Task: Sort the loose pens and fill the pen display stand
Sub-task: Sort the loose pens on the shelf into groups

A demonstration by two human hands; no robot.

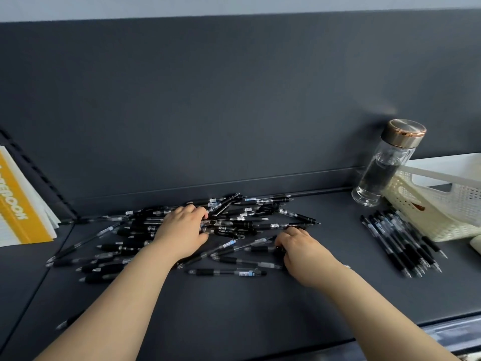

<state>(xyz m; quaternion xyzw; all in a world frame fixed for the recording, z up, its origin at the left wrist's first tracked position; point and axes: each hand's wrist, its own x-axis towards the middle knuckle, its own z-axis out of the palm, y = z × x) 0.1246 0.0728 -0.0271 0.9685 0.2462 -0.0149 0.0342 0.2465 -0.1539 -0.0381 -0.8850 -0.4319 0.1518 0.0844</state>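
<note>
Closest to us, two bare forearms reach out over the dark grey matte shelf top point(234, 308). Just ahead of them one black-and-clear click pen point(226, 272) lies alone, crosswise, apart from the rest.

Our right hand point(304, 252) sits at the near right edge of the heap, knuckles up, fingers curled down. Thumb and fingertips look to be pinching the end of a black pen point(260, 248), and we judge that this one is being picked out for sorting.

Our left hand point(182, 230) lies palm down on the middle of the tangled heap of loose black click pens point(234, 220), fingertips tucked in among the barrels. Whether it grips any or only steadies them, we cannot tell. Steadying would make sense, since these pens cross every which way and would roll. So the heap lies under the left hand and spreads to both sides, with the right hand touching its near fringe.

Over to the right, well apart from the heap, a tidy row of black pens point(400, 243) lies side by side, tips toward us. Those are sorted ones, we reckon, parked within the right hand's reach.

Behind that row sits a cream perforated plastic basket point(442, 220), and beside it a clear glass bottle with a copper-coloured metal lid point(385, 165) stands upright. Far left, orange-and-white notebooks point(23, 204) stand at the edge. No pen display stand shows anywhere, so filling has to wait.
</note>
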